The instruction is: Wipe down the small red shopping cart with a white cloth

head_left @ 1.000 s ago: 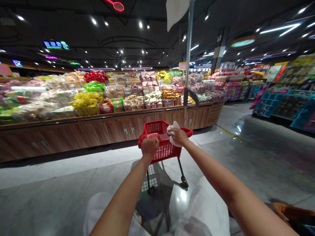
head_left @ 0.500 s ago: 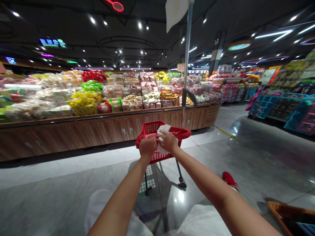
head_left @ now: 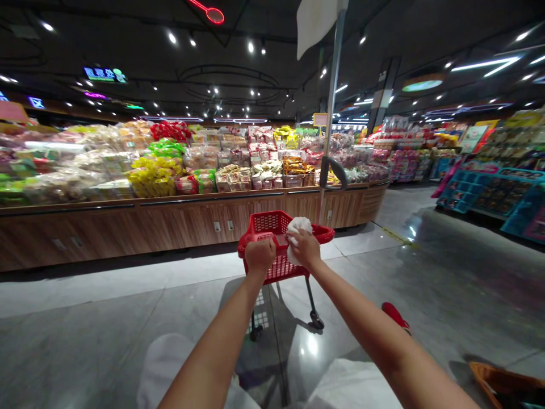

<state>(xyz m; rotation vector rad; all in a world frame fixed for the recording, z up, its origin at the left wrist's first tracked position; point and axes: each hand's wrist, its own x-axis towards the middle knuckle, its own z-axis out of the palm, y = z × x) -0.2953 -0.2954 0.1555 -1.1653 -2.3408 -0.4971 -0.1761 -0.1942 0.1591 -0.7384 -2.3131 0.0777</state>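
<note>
A small red shopping cart (head_left: 267, 218) with a perforated plastic basket stands in front of me. The fist of my left hand (head_left: 259, 255) is wrapped round the left part of its handle bar. My right hand (head_left: 307, 247) is closed on a bunched white cloth (head_left: 300, 224), which lies against the handle (head_left: 281, 241) farther right. The cloth covers part of the bar and hangs down behind it. A metal pole (head_left: 335, 74) with a white flag (head_left: 317, 23) rises at the cart's right side. On the pole sits a dark loop-shaped grip (head_left: 334, 173).
A wood-panelled display counter (head_left: 196, 221) heaped with packaged snacks (head_left: 155, 173) runs across beyond the cart. Blue racks (head_left: 464, 184) stand at the right. A red shoe (head_left: 395, 315) and an orange-rimmed container (head_left: 485, 372) are on the floor at lower right.
My right hand and the white cloth have slid right along the handle, away from my left hand. My left hand stays on the bar. The view has shifted slightly.
</note>
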